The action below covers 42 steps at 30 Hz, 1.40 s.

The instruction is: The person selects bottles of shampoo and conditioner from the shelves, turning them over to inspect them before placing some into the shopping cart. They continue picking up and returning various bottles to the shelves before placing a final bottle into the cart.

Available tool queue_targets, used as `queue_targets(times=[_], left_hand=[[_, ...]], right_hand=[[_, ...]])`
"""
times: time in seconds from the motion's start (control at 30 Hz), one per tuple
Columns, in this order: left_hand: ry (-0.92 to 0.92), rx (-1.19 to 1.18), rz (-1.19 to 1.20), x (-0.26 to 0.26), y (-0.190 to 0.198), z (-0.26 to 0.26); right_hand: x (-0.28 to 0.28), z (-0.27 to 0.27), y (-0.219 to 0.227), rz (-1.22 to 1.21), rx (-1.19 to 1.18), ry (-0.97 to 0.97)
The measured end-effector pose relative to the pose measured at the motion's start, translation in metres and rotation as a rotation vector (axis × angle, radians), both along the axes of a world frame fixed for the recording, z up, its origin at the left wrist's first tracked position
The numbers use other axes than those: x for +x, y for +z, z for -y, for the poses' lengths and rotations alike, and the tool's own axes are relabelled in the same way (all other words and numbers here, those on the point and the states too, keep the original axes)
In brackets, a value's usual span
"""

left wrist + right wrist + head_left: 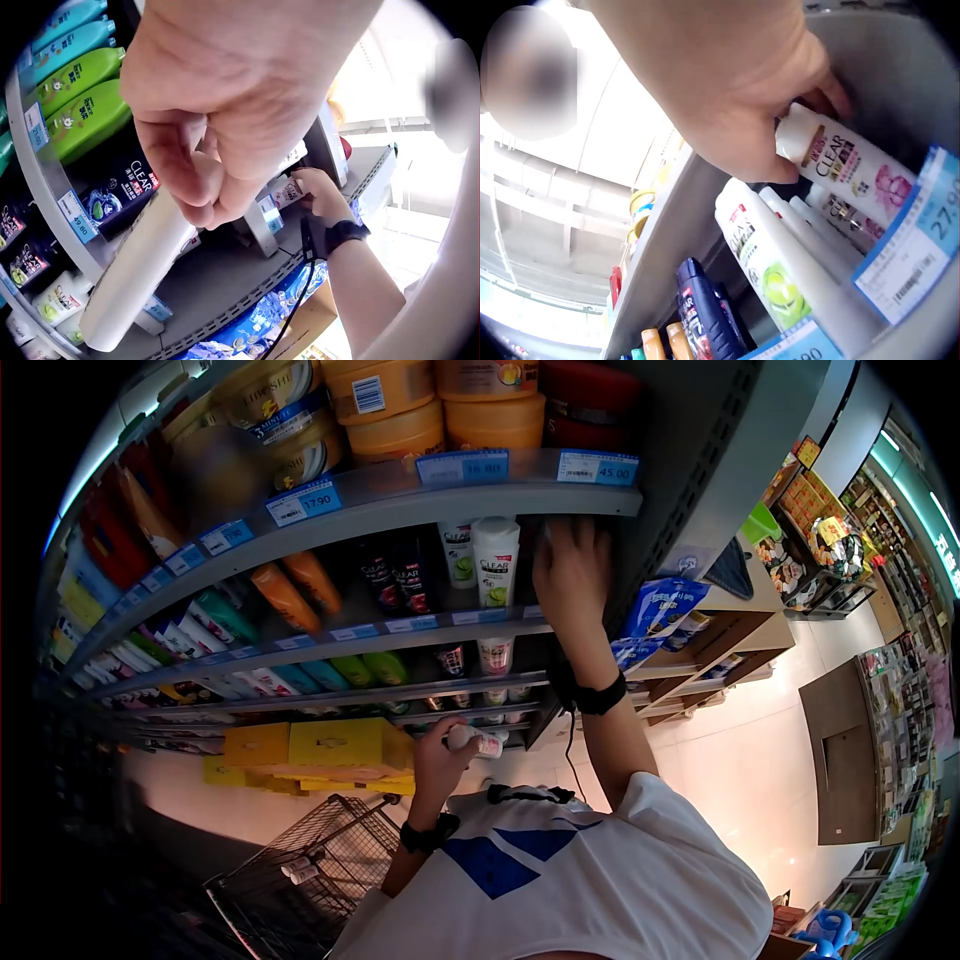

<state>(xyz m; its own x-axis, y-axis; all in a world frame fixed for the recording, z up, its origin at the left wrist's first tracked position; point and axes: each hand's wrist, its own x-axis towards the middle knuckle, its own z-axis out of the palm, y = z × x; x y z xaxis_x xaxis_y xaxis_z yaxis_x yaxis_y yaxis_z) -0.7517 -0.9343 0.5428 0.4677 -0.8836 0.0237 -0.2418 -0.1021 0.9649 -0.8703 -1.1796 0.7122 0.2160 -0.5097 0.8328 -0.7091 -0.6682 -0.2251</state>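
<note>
My right hand (575,575) reaches onto a shelf at the right end of a shampoo row. In the right wrist view, its thumb and fingers grip the cap end of a white Clear shampoo bottle (855,165) with a pink flower, standing behind a price tag (907,262). Beside it stands a white shampoo bottle (761,262) with a green fruit picture. Lower down, my left hand (440,760) holds another white bottle (139,274) by one end, tilted in front of the lower shelves. Its label is mostly turned away in the left wrist view.
An upper shelf edge (400,495) with orange tubs (390,395) overhangs the right hand. A grey side panel (700,480) borders the shelf. Yellow boxes (350,745) stand below, near a wire cart (340,830) that contains white bottles (300,870). Dark blue bottles (705,311) line the row.
</note>
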Motion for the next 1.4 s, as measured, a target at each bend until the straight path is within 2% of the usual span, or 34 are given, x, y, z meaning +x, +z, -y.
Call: queue_targets(times=[0.1, 0.17, 0.4, 0.53, 0.6, 0.7, 0.77, 0.83, 0.93, 0.97, 1.07, 1.13, 1.2, 1.33, 1.4], left_hand=[[0.011, -0.036, 0.011, -0.002, 0.004, 0.0], [0.016, -0.045, 0.026, -0.002, 0.0, 0.002], [0.005, 0.009, -0.04, -0.006, -0.006, 0.0], [-0.021, -0.01, -0.036, -0.009, -0.001, 0.0], [-0.031, -0.03, 0.008, -0.009, 0.003, 0.001], [-0.025, -0.003, 0.015, -0.011, 0.015, 0.003], [-0.009, 0.033, 0.04, -0.013, 0.025, 0.004], [0.01, 0.065, 0.064, -0.011, 0.034, 0.006], [0.016, -0.041, 0.186, -0.012, 0.042, 0.009], [0.028, -0.078, 0.228, -0.014, 0.045, 0.01], [0.034, -0.164, 0.312, -0.021, 0.053, 0.013], [0.028, -0.22, 0.356, -0.026, 0.064, 0.019], [-0.038, -0.441, 0.531, -0.031, 0.08, 0.024], [-0.128, -0.516, 0.601, -0.04, 0.106, 0.025], [-0.181, -0.749, 0.479, -0.039, 0.111, 0.027]], right_hand=[[0.013, 0.019, -0.011, 0.063, 0.026, -0.022], [0.016, 0.028, -0.013, 0.102, 0.149, 0.029], [0.015, 0.064, -0.021, 0.092, 0.095, 0.124], [0.017, 0.063, -0.018, 0.136, 0.062, 0.19], [0.014, 0.049, -0.012, 0.182, 0.041, 0.196], [0.005, 0.02, -0.002, 0.25, 0.15, 0.187], [-0.005, -0.018, -0.003, 0.13, -0.003, 0.188], [-0.022, -0.05, -0.024, 0.056, -0.038, 0.361], [-0.047, -0.08, -0.072, -0.114, 0.019, 0.857], [-0.052, -0.091, -0.08, -0.175, 0.132, 0.893], [-0.06, -0.106, -0.108, -0.141, 0.413, 0.862], [-0.062, -0.108, -0.112, -0.163, 0.443, 0.843], [-0.063, -0.106, -0.114, -0.183, 0.473, 0.822], [-0.065, -0.095, -0.106, -0.049, 0.25, 0.789], [-0.069, -0.084, -0.084, 0.078, 0.091, 0.752]])
